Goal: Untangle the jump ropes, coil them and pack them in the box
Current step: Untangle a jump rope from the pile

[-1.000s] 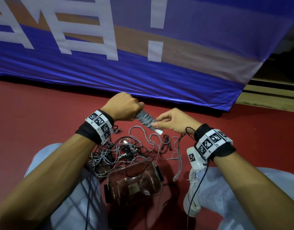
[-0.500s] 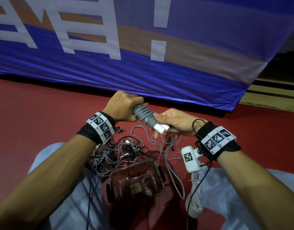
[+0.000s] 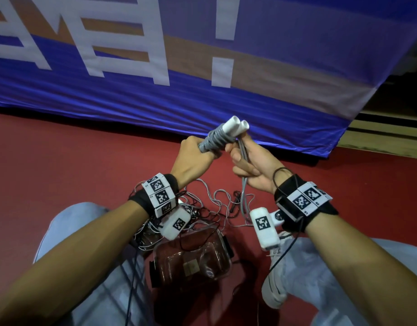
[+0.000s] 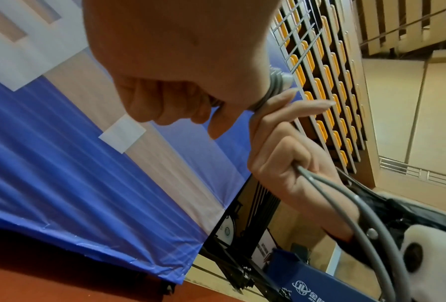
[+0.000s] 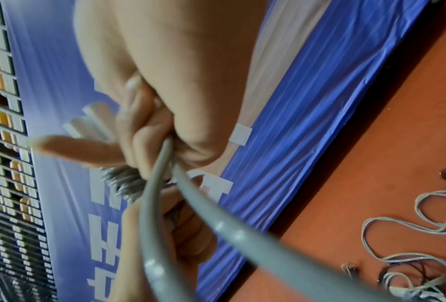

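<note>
My left hand point(image 3: 195, 153) grips a pair of white jump-rope handles point(image 3: 235, 125) with grey rope wound around them in a tight coil point(image 3: 214, 140), the white ends tilted up and away. My right hand point(image 3: 246, 164) holds the loose doubled grey rope point(image 3: 243, 198) just beside the coil; the rope runs through its palm and hangs toward the floor. The left wrist view shows the rope point(image 4: 351, 206) leaving the right fist. A tangle of thin grey and black ropes point(image 3: 202, 208) lies on the red floor below my hands. A clear plastic box point(image 3: 193, 257) sits between my knees.
A blue banner point(image 3: 202, 55) hangs along the far edge of the red floor point(image 3: 61, 161). My knees point(image 3: 68, 231) and a white shoe point(image 3: 273, 283) flank the box. Black cables trail from both wrist cameras.
Both hands have risen from the floor pile. The coiled handles have tipped from pointing down-right to pointing up and away, and the loose rope now passes through my right palm.
</note>
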Demonstrator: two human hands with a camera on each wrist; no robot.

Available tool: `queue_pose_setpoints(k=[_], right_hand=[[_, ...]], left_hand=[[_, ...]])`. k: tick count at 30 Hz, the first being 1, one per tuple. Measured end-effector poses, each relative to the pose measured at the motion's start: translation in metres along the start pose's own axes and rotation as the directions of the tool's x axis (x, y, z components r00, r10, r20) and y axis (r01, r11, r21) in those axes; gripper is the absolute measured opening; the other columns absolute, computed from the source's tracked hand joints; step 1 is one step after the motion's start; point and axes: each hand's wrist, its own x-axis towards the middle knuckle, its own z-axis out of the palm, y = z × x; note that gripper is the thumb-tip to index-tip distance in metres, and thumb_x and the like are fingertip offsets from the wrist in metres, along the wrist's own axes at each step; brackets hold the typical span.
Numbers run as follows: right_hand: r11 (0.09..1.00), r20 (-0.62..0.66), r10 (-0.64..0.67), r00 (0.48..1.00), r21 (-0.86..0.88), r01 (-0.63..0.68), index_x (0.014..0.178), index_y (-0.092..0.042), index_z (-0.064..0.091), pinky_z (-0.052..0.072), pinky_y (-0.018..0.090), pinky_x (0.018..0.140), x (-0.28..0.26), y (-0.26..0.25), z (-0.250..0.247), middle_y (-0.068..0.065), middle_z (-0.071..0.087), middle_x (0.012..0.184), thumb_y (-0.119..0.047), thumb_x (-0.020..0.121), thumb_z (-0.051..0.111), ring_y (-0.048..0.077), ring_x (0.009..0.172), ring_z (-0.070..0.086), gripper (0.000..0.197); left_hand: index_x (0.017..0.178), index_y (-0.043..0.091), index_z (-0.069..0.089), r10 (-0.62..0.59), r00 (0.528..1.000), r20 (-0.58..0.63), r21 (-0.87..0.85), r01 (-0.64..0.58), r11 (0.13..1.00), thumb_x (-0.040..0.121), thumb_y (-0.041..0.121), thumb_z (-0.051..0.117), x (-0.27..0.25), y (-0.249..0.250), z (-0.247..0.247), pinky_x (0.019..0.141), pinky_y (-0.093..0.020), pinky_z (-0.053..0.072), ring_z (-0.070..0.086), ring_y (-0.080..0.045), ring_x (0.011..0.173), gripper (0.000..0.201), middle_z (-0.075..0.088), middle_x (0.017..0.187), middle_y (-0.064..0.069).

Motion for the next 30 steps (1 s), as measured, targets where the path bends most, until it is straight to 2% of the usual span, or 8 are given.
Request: queue_pose_setpoints(k=[4, 7, 9, 13, 16, 20, 25, 30], right_hand=[[0.989, -0.03, 0.011, 0.999, 0.146, -0.007, 0.088, -0.01, 0.058, 0.016, 0.018, 0.033, 0.011, 0.02, 0.002, -0.004, 0.05, 0.053, -0.053, 0.108, 0.027, 0.002, 0.028, 0.021, 0.056], [0.988, -0.109, 0.074, 0.991, 0.144, -0.058, 0.084, -0.011, 0.052, 0.018, 0.018, 0.03, 0.016, 0.032, 0.004, -0.002, 0.043, 0.051, -0.051, 0.109, 0.027, 0.003, 0.028, 0.021, 0.054], [0.99, -0.229, 0.137, 0.964, 0.07, -0.125, 0.084, -0.009, 0.051, 0.016, 0.017, 0.029, 0.019, 0.037, 0.008, 0.0, 0.042, 0.051, -0.038, 0.113, 0.027, 0.003, 0.027, 0.022, 0.048], [0.954, -0.355, 0.238, 0.904, -0.088, -0.286, 0.09, -0.005, 0.053, 0.017, 0.012, 0.033, 0.019, 0.04, 0.012, 0.003, 0.045, 0.055, -0.002, 0.102, 0.032, 0.005, 0.027, 0.028, 0.025], [0.869, -0.395, 0.121, 0.911, -0.402, -0.29, 0.089, 0.001, 0.067, 0.02, 0.015, 0.035, 0.012, 0.034, 0.012, 0.002, 0.052, 0.054, 0.005, 0.098, 0.041, 0.006, 0.029, 0.031, 0.027], [0.801, -0.437, 0.026, 0.899, -0.529, -0.281, 0.104, 0.009, 0.072, 0.021, 0.017, 0.035, 0.01, 0.019, -0.001, -0.003, 0.054, 0.052, -0.004, 0.099, 0.045, 0.005, 0.031, 0.03, 0.03], [0.795, -0.423, 0.028, 0.906, -0.54, -0.277, 0.114, 0.025, 0.061, 0.021, 0.016, 0.032, 0.005, 0.003, -0.022, -0.011, 0.057, 0.044, -0.018, 0.109, 0.044, 0.004, 0.029, 0.028, 0.046], [0.62, -0.319, -0.061, 0.946, -0.754, -0.215, 0.074, -0.007, 0.077, 0.027, 0.021, 0.042, -0.002, -0.01, -0.033, -0.006, 0.052, 0.047, -0.027, 0.106, 0.054, 0.008, 0.036, 0.034, 0.044]], left_hand=[[0.054, 0.016, 0.048, -0.188, 0.982, -0.003, 0.162, 0.186, 0.969, 0.073, 0.026, 0.075, 0.005, -0.004, 0.002, 0.05, -0.03, 0.031, 0.037, -0.013, 0.051, 0.034, 0.045, 0.052, 0.009], [0.064, 0.014, 0.055, -0.252, 0.968, 0.005, 0.349, 0.234, 0.907, 0.074, 0.03, 0.068, 0.006, -0.009, -0.003, 0.054, -0.029, 0.044, 0.056, -0.022, 0.059, 0.022, 0.061, 0.066, -0.001], [0.074, 0.013, 0.058, -0.253, 0.968, 0.007, 0.536, 0.21, 0.818, 0.074, 0.033, 0.062, 0.006, -0.013, -0.005, 0.063, -0.033, 0.054, 0.063, -0.028, 0.068, 0.021, 0.064, 0.075, -0.006], [0.084, 0.012, 0.06, -0.275, 0.961, 0.031, 0.801, 0.141, 0.582, 0.08, 0.036, 0.062, 0.005, -0.023, 0.001, 0.068, -0.033, 0.051, 0.062, -0.027, 0.072, 0.024, 0.062, 0.08, -0.003], [0.093, 0.013, 0.063, -0.347, 0.931, 0.114, 0.886, 0.063, 0.46, 0.084, 0.04, 0.064, 0.005, -0.029, 0.006, 0.071, -0.033, 0.053, 0.063, -0.025, 0.074, 0.029, 0.063, 0.084, -0.002], [0.09, 0.015, 0.06, -0.288, 0.928, 0.238, 0.886, -0.086, 0.456, 0.085, 0.031, 0.061, 0.0, -0.026, 0.017, 0.065, -0.033, 0.049, 0.061, -0.025, 0.069, 0.016, 0.059, 0.075, 0.001], [0.079, 0.013, 0.057, -0.223, 0.901, 0.373, 0.857, -0.242, 0.454, 0.084, 0.021, 0.055, -0.002, -0.017, 0.022, 0.059, -0.032, 0.046, 0.058, -0.025, 0.061, 0.01, 0.055, 0.067, 0.0], [0.071, 0.013, 0.057, -0.172, 0.832, 0.528, 0.779, -0.394, 0.487, 0.085, 0.02, 0.054, 0.004, -0.013, 0.015, 0.048, -0.025, 0.041, 0.057, -0.018, 0.053, 0.016, 0.059, 0.064, -0.001]])
